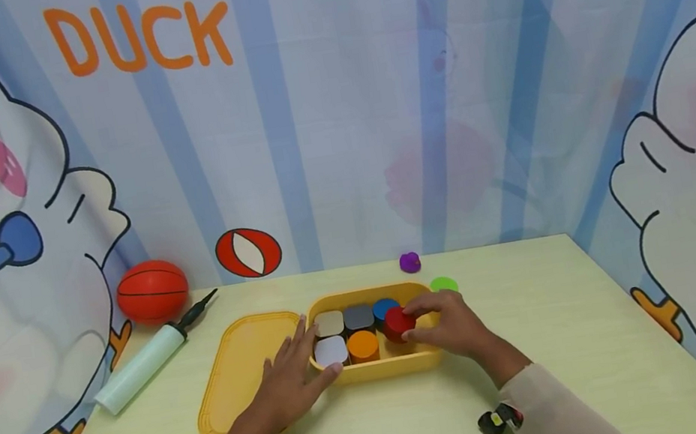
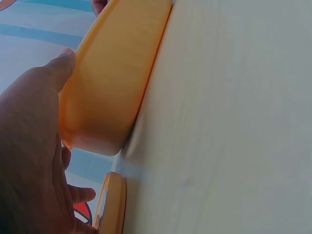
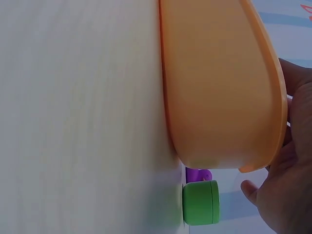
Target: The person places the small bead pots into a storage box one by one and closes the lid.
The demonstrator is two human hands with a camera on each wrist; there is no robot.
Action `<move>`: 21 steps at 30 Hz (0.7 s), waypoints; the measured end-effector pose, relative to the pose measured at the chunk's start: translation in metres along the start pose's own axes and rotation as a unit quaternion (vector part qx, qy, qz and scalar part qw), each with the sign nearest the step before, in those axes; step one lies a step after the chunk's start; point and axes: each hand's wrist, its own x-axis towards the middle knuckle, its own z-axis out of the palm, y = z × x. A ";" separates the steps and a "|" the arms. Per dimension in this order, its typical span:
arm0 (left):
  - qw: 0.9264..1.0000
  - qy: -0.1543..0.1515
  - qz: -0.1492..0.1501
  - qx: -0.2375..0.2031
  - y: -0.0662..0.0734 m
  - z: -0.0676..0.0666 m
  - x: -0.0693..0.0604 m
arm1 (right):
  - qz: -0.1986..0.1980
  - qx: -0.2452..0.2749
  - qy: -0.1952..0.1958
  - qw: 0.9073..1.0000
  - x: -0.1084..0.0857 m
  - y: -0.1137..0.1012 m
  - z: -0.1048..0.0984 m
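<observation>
A yellow box (image 1: 386, 369) stands on the table, with small lidded tubs inside it: beige (image 1: 329, 324), grey (image 1: 358, 317), blue (image 1: 385, 309), white (image 1: 331, 352) and orange (image 1: 363, 346). My right hand (image 1: 450, 322) pinches a red tub (image 1: 398, 323) between thumb and fingers, tilted over the box's right part. Whether its base touches the box floor is hidden. Against the box's left end rests my left hand (image 1: 288, 382), fingers extended and thumb along the near rim. In the left wrist view, that thumb (image 2: 62, 66) touches the rim.
Left of the box lies its yellow lid (image 1: 231, 387), partly under my left hand. Behind it are a hand pump (image 1: 146, 366) and a red basketball (image 1: 153, 292). A green tub (image 3: 201, 203) stands right of the box; a small purple object (image 1: 410, 262) sits at the table's back edge.
</observation>
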 end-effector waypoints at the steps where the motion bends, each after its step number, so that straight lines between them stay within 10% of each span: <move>1: 1.000 0.000 0.001 0.000 0.000 0.000 0.000 | 0.006 -0.001 -0.002 1.000 0.000 0.000 0.000; 21: 1.000 -0.001 -0.003 0.002 0.001 0.000 -0.001 | 0.125 -0.032 -0.039 0.991 0.004 -0.008 0.008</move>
